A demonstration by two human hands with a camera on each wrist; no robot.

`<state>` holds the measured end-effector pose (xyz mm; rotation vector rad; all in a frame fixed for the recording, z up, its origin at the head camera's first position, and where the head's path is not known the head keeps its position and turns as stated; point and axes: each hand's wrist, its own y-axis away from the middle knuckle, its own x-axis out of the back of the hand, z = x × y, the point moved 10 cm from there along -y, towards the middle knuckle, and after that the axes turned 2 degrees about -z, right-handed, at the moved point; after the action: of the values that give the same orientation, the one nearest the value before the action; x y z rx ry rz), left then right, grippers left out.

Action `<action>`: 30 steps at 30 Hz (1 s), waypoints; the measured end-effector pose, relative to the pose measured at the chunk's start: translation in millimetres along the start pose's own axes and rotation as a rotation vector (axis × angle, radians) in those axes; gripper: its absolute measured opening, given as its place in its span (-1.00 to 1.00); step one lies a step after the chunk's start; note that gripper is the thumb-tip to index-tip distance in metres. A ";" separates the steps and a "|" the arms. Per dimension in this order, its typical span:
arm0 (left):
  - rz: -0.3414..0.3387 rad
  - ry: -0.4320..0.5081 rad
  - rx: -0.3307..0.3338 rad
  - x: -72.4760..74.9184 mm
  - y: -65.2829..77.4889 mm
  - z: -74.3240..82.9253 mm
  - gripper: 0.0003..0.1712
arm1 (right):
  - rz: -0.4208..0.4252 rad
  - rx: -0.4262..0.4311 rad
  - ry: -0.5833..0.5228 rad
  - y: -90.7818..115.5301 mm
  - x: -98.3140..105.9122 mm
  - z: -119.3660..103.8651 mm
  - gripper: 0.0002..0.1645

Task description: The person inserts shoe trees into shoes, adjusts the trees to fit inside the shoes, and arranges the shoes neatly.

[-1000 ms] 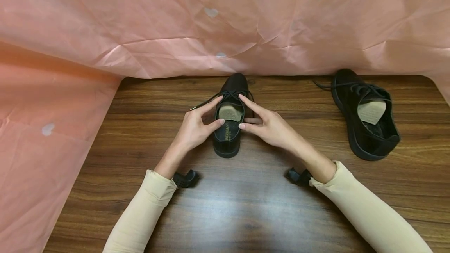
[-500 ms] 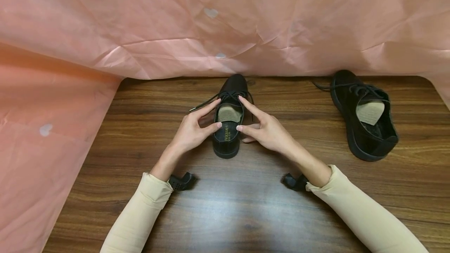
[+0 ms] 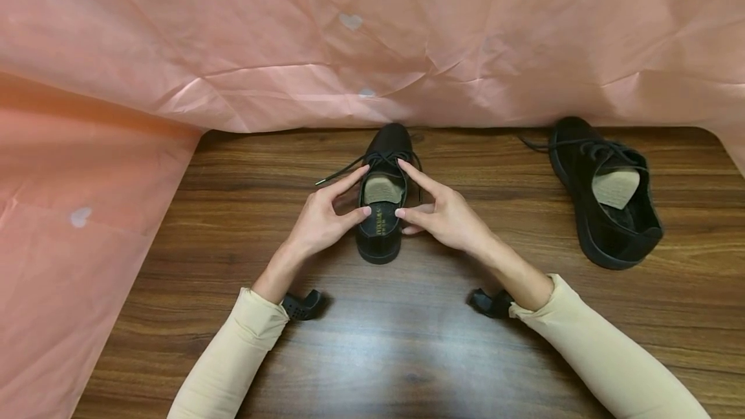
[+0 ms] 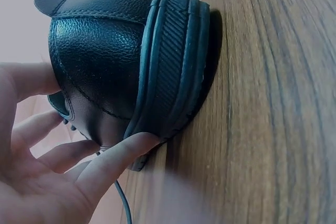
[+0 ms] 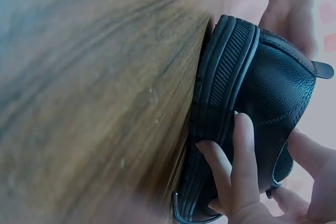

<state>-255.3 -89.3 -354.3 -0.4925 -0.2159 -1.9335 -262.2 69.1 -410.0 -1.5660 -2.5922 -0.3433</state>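
Note:
A black lace-up shoe (image 3: 388,141) stands on the table, toe pointing away, its laces crossed at the front. My left hand (image 3: 323,218) holds its left side, the thumb at the collar edge and the other fingers along the outer wall and sole. On the opposite side my right hand (image 3: 451,215) holds it likewise, thumb at the collar and fingertips against the side and sole in the right wrist view. Both index fingertips lie near the lace eyelets. A beige pad (image 3: 383,190) sits inside the shoe, ahead of gold lettering on the insole.
A second black shoe (image 3: 617,231) stands at the right, angled, with a beige pad (image 3: 618,187) inside and a loose lace to its left. Pink sheeting (image 3: 407,37) hangs behind and at the left of the wooden table (image 3: 384,354).
Both thumbs have slid slightly toward the heel, and the right hand's lower fingers have shifted back along the shoe's side. The shoe stays in about the same place.

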 end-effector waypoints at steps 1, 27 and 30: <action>0.002 -0.006 -0.002 -1.1 -1.0 -4.2 -0.25 | -0.002 0.000 0.001 0.4 0.8 -0.1 -0.03; -0.090 0.022 0.012 -34.7 -10.4 -19.3 -0.04 | -0.040 0.035 -0.001 17.9 28.7 -6.6 -0.02; -0.106 0.044 0.012 -39.8 -11.6 -17.0 -0.02 | -0.041 0.034 0.012 20.8 32.6 -5.7 -0.02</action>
<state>-256.6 -57.6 -386.0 -0.4381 -0.2292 -2.0426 -259.3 105.2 -395.1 -1.4976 -2.6093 -0.3091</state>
